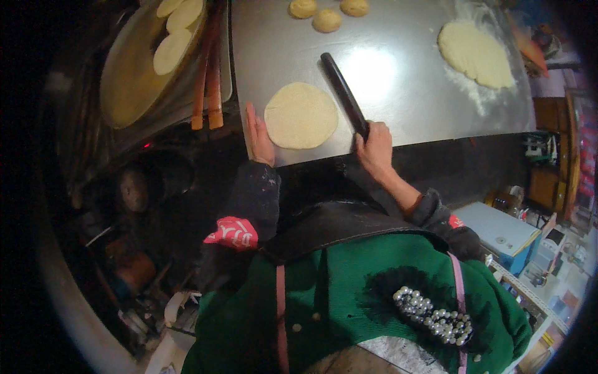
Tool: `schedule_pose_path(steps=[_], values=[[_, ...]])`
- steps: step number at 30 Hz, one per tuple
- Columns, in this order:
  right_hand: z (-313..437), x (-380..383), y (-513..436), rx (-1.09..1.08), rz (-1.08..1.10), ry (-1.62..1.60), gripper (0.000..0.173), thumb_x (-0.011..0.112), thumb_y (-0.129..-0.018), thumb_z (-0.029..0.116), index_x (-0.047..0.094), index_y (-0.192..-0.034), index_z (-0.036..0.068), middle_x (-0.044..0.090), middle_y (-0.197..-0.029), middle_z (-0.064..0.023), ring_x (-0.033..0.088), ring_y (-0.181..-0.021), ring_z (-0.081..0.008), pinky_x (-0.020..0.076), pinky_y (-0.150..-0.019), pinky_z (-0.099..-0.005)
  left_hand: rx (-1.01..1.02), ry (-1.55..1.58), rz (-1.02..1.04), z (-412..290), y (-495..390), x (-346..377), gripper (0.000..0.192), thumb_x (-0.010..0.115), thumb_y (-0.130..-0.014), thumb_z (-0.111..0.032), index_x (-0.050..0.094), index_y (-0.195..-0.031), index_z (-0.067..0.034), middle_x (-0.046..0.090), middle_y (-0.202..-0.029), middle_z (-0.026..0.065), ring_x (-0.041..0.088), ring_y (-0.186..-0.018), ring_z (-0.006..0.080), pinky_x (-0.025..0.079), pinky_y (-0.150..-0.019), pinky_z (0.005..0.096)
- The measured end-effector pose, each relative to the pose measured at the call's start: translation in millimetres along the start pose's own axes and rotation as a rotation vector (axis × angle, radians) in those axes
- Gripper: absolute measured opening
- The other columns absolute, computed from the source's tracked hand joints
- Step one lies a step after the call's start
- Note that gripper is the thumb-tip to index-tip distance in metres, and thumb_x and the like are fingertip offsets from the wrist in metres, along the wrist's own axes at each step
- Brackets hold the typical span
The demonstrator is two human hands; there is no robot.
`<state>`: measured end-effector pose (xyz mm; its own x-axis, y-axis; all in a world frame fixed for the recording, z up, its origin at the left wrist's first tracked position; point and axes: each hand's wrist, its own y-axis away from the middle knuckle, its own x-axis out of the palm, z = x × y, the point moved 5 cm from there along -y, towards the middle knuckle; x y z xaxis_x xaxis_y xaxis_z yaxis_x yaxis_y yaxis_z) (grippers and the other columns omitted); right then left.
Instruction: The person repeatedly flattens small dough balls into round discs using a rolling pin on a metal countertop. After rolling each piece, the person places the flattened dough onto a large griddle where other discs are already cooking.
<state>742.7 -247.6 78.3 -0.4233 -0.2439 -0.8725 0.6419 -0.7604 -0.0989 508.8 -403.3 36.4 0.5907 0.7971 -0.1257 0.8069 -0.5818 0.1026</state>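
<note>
A flat round of dough [301, 116] lies on the metal worktop [406, 110] near its front left corner. My left hand [259, 138] stands on edge at the round's left side, fingers straight and palm towards it, with nothing held; whether it touches the dough I cannot tell. To the right of the round, my right hand [376, 146] is closed around the near end of a dark rolling pin [344, 91]. The pin slants away to the far left, apart from the dough.
Several dough balls [327, 21] sit at the worktop's far side. A larger flattened dough piece [475, 55] lies on scattered flour at the right. Left of the worktop, a big round pan [128, 89] holds flat rounds, beside two reddish wooden sticks [215, 89].
</note>
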Motion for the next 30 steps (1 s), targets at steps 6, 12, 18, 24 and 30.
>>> schedule_pose_path(steps=[6, 12, 18, 24, 30], values=[[20, 15, 5, -0.053, 0.067, -0.044, 0.055, 0.065, -0.078, 0.014, 0.044, -0.125, -0.005, 0.051, -0.102, -0.0225, 0.05, -0.095, -0.0377, 0.0416, -0.083, -0.045, -0.449, 0.913, 0.304, -2, -28, 24, 0.061, 0.032, -0.1, -0.038, 0.021, -0.144, 0.004, 0.023, -0.15, 0.0197, 0.025, -0.138, 0.0271, 0.02, -0.113, 0.0363], [7, 10, -13, -0.072, 0.098, -0.091, 0.053, 0.064, -0.078, 0.012, 0.045, -0.125, -0.004, 0.051, -0.103, -0.0222, 0.05, -0.096, -0.0378, 0.0423, -0.084, -0.0445, -0.463, 0.935, 0.289, -3, -28, 30, 0.059, 0.032, -0.1, -0.037, 0.024, -0.142, 0.004, 0.026, -0.148, 0.0194, 0.027, -0.137, 0.0272, 0.021, -0.113, 0.0362], [-19, -6, -57, -0.258, 0.079, 0.019, 0.049, 0.062, -0.076, 0.007, 0.05, -0.122, -0.002, 0.053, -0.104, -0.0188, 0.052, -0.093, -0.0344, 0.0445, -0.081, -0.0425, -0.398, 0.854, 0.235, 0, -29, 26, 0.056, 0.032, -0.1, -0.036, 0.028, -0.14, 0.004, 0.03, -0.146, 0.0192, 0.029, -0.136, 0.0273, 0.022, -0.113, 0.0361], [1, 11, -143, -0.474, 0.128, 0.089, 0.046, 0.06, -0.075, 0.002, 0.055, -0.121, 0.006, 0.056, -0.103, -0.0157, 0.053, -0.095, -0.0336, 0.0454, -0.083, -0.0398, -0.199, 0.571, 0.014, 9, -25, 12, 0.054, 0.032, -0.1, -0.034, 0.031, -0.139, 0.004, 0.034, -0.144, 0.0189, 0.031, -0.135, 0.0273, 0.023, -0.112, 0.036], [53, 42, -177, -0.807, 0.213, -0.012, 0.04, 0.057, -0.075, 0.006, 0.06, -0.115, 0.008, 0.056, -0.095, -0.0137, 0.054, -0.091, -0.0326, 0.0462, -0.079, -0.0407, -0.046, 0.344, -0.205, 17, -2, -2, 0.052, 0.032, -0.101, -0.033, 0.035, -0.137, 0.004, 0.037, -0.142, 0.0187, 0.034, -0.133, 0.0274, 0.024, -0.112, 0.036]])
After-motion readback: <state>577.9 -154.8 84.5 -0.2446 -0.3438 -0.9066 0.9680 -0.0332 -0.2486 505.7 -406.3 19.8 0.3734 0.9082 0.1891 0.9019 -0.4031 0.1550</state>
